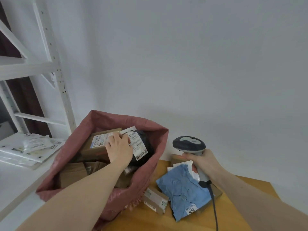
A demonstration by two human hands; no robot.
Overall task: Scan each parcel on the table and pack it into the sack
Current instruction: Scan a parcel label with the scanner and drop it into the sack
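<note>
Head view: left hand (119, 148) deep in the dusty-red woven sack (153, 165), fingers spread flat on a labelled brown carton (98, 144). Right hand (202, 161) wraps the grey handheld scanner (189, 145). Right of sack, on the wooden counter (143, 219): soft blue poly mailer (183, 189), likely light, slippery; pinch an edge. Small carton (155, 200) looks stiff. Sack's lower contents hidden.

You stood in a parcel-sorting or mailroom sort of place. A white steel rack (55, 67) with punched uprights rose beside a bare pale wall (183, 55), and flat white mailers (28, 149) lay stacked on its shelf. A red woven sack (150, 135) held labelled cartons at the wooden table's (150, 219) left edge, more parcels (181, 189) lay on it, and you held a corded barcode scanner (189, 144).
</note>
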